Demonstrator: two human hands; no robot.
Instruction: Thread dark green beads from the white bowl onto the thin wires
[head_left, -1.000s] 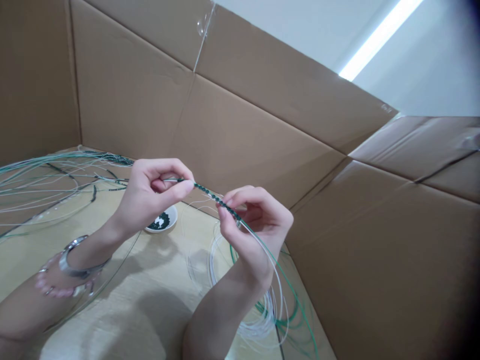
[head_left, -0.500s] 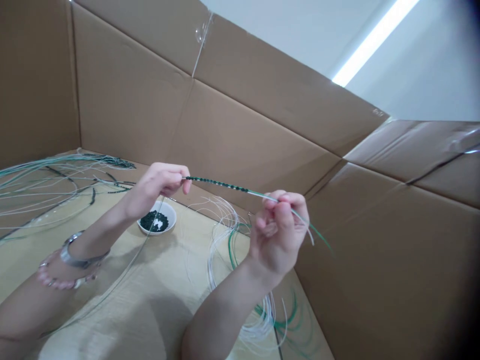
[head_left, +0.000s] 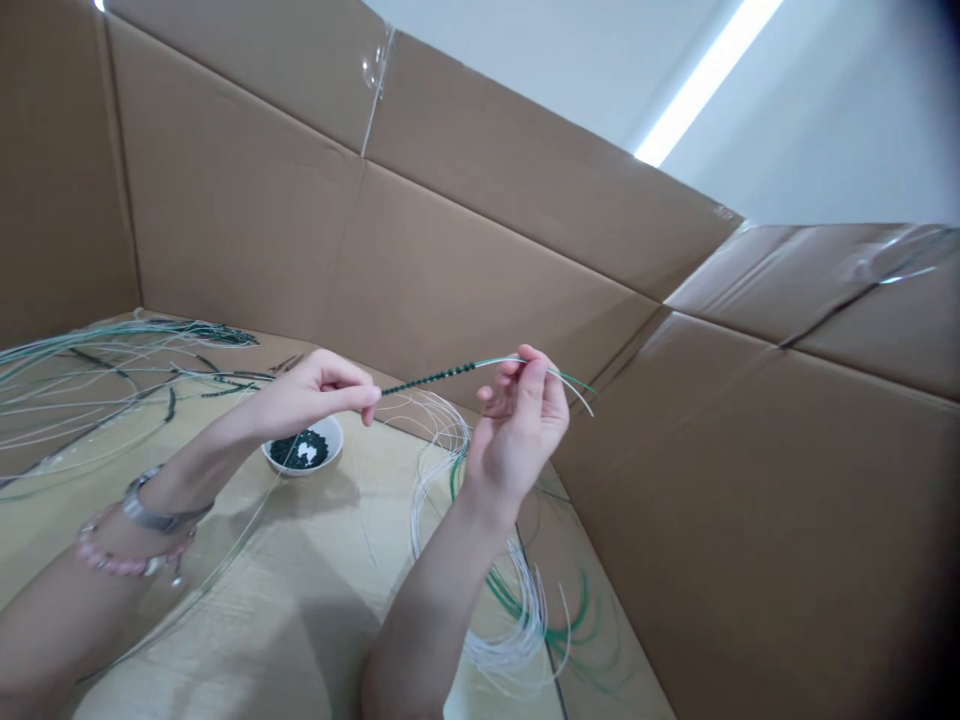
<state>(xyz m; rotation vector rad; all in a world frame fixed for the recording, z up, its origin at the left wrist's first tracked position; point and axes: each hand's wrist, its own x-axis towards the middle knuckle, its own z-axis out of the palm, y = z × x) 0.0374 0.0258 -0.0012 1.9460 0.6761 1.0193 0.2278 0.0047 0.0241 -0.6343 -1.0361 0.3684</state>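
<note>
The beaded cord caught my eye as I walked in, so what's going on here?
A person holds up a cord strung with dark green beads. The left hand pinches one end of the beaded stretch; the right hand holds the bare green and white strands at the other, their tips poking out past the fingers. A white bowl of dark green pieces sits on the table, and loose coils lie below the right arm.
</note>
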